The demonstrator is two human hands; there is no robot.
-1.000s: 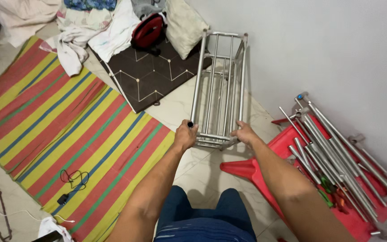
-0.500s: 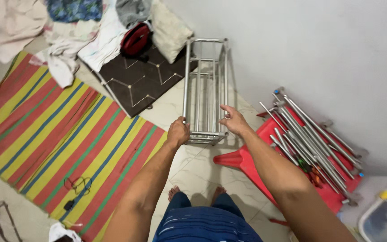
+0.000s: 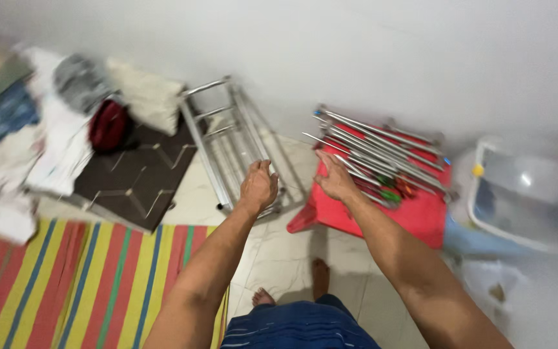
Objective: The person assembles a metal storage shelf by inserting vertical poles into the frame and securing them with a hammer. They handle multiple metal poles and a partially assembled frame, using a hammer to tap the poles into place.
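A metal rack frame (image 3: 227,142) lies flat on the tiled floor against the white wall. My left hand (image 3: 258,185) hovers over its near end, fingers loosely curled, holding nothing. My right hand (image 3: 334,178) is open and apart from the frame, its fingers at the near edge of a bundle of metal rods (image 3: 372,152). The rods lie on a red plastic stool (image 3: 369,207), with some green and red bits among them. The view is motion-blurred.
A dark patterned board (image 3: 140,174) lies left of the frame with a red bag (image 3: 108,126) and a heap of clothes (image 3: 27,129). A striped mat (image 3: 79,284) covers the floor at lower left. A clear plastic tub (image 3: 524,194) stands at right.
Both hands have let go of the rack frame's near end and lifted off. My right hand moved right toward the rods. The view swung to the right.
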